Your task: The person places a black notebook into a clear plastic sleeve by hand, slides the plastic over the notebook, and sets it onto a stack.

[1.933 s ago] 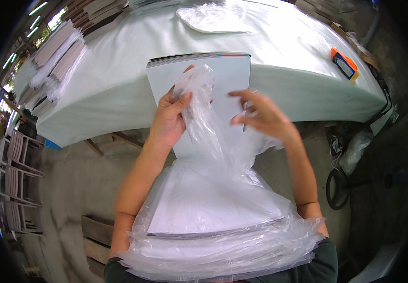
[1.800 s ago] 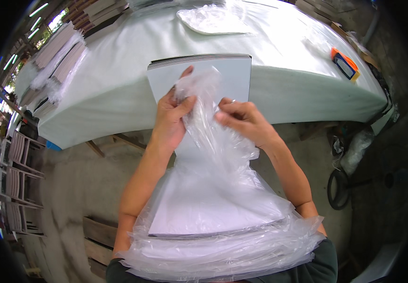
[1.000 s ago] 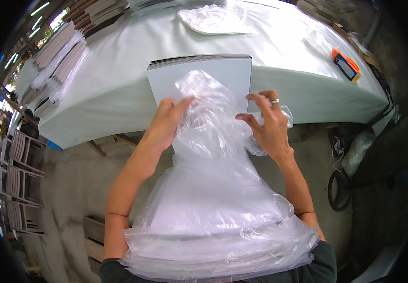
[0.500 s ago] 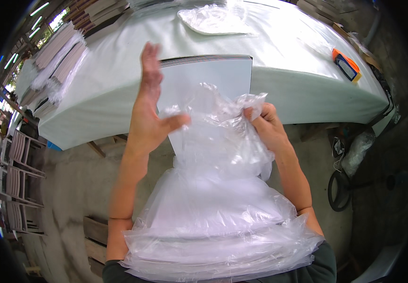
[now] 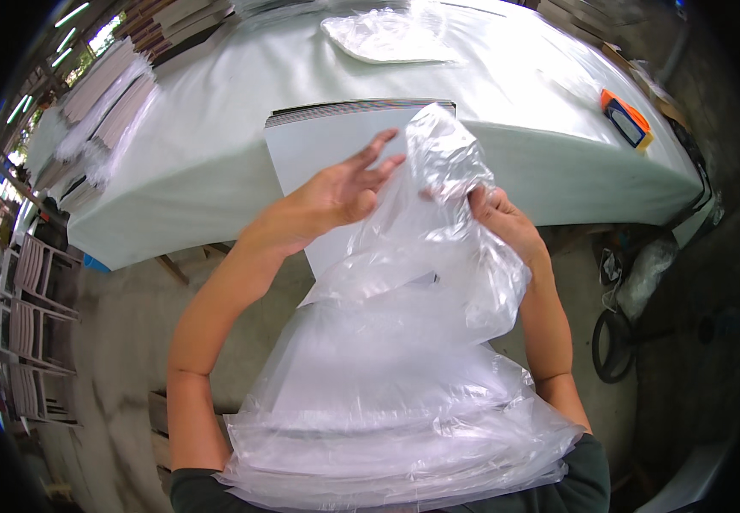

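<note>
A clear plastic bag (image 5: 438, 248) hangs raised in front of me, its upper part crumpled. My right hand (image 5: 507, 224) pinches the bag's edge between thumb and fingers. Just left of the bag's top, my left hand (image 5: 340, 192) has its fingers spread and holds nothing; its fingertips come close to the plastic. Against my body lies a thick pile of clear plastic bags (image 5: 387, 419). Behind the raised bag, a stack of white sheets (image 5: 310, 150) rests at the table's near edge and sticks out over it, partly hidden by my left hand and the plastic.
The table (image 5: 216, 111) wears a pale green cover. On it lie a folded plastic bag (image 5: 387, 38) and an orange and blue package (image 5: 628, 120). Wrapped stacks (image 5: 109, 103) stand at the left. Chairs (image 5: 41, 291) line the far left, and a dark ring (image 5: 613, 346) is on the right.
My left hand has swung right and lowered toward the bag. The bag's top has risen and shifted right with my right hand, uncovering more of the white sheets.
</note>
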The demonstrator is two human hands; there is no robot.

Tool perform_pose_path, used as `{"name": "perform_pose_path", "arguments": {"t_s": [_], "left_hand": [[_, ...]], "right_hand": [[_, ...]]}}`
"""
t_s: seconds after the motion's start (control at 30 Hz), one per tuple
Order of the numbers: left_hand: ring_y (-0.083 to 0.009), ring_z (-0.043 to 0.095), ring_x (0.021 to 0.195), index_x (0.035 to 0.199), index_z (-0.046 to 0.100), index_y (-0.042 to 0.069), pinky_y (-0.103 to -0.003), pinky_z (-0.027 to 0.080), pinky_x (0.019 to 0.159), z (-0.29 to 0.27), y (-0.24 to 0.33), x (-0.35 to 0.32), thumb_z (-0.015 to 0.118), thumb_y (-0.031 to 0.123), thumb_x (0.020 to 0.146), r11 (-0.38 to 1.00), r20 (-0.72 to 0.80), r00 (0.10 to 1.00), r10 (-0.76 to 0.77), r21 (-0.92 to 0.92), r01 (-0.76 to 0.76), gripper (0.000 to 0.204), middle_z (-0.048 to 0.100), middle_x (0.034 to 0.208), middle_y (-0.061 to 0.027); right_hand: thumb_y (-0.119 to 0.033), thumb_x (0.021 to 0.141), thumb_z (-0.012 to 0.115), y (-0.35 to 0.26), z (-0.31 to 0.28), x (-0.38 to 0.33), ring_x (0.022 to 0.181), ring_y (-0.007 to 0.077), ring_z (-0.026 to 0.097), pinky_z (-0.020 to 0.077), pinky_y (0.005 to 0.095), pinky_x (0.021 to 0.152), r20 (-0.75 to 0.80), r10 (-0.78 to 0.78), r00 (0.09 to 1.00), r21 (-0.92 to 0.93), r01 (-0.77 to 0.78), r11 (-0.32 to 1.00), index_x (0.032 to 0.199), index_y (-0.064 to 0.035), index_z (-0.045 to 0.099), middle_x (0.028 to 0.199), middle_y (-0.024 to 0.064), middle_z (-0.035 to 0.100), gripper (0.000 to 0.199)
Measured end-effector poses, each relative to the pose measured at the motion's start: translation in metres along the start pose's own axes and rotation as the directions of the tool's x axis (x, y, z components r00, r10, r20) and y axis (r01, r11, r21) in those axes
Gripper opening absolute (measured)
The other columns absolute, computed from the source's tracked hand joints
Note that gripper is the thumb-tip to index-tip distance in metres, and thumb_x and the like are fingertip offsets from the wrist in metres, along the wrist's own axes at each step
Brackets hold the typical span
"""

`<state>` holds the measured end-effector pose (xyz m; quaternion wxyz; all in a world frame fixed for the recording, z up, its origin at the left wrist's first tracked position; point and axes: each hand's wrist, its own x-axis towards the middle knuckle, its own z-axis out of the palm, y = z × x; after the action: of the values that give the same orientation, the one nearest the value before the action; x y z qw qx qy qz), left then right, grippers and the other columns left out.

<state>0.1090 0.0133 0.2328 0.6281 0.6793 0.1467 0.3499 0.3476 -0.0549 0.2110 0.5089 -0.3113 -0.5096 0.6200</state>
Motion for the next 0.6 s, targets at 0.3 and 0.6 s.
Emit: {"name": "perform_pose_path", "arguments": {"t_s": [0.3,0.6], "left_hand": [[-0.0223,0.053,0.112,0.136,0.033,-0.001,-0.031,0.042,0.096,-0.007,0.024,0.002,0.046,0.017,0.094,0.925,0.085,0.967,-0.239,-0.283,0.253,0.048,0.052,0.125,-0.017],[-0.022,0.054,0.111,0.134,0.032,-0.006,-0.029,0.041,0.097,0.0,0.023,-0.001,0.05,0.015,0.093,0.969,0.02,0.972,-0.234,-0.08,0.235,0.05,0.054,0.122,-0.0159]], "right_hand": [[-0.036,0.091,0.052,-0.009,-0.02,-0.005,0.063,0.0018,0.052,0.0455,0.0203,0.055,-0.061,0.086,0.994,-0.104,-0.092,0.99,0.092,-0.001,0.065,0.074,-0.0022,0.061,0.038],[-0.027,0.086,0.062,-0.02,-0.017,0.007,0.053,0.0043,0.048,0.0372,0.0209,0.049,-0.231,-0.121,0.965,-0.789,-0.113,0.604,0.096,-0.0015,0.064,0.063,0.0005,0.055,0.027]]}}
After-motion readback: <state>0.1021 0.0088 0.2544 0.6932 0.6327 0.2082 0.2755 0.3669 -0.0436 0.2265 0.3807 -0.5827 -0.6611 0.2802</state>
